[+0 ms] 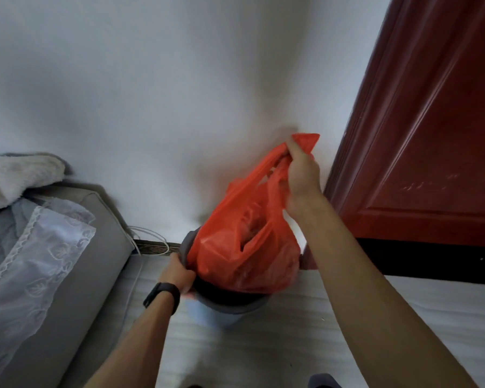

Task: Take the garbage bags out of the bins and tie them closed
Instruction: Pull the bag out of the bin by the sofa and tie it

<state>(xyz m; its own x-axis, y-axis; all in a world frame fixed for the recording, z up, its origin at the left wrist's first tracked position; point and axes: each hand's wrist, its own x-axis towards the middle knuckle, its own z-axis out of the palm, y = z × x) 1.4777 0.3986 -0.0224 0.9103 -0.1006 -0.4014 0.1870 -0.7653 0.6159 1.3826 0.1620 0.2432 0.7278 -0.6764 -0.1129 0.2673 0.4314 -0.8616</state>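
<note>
An orange-red plastic garbage bag [244, 247] with rubbish inside is lifted partly out of a small pale blue bin [216, 315] with a dark grey rim, which stands on the floor by the white wall. My right hand [301, 175] grips the bag's gathered handles above the bin and holds them up. My left hand [178, 271], with a black band on its wrist, grips the bin's rim on the left side. The bag's bottom is still inside the bin's mouth.
A grey sofa [90, 247] with a lace cover and a fluffy white blanket [14, 177] stands at the left. A red-brown door [426, 135] is at the right. White cables [149, 239] lie by the skirting board behind the bin.
</note>
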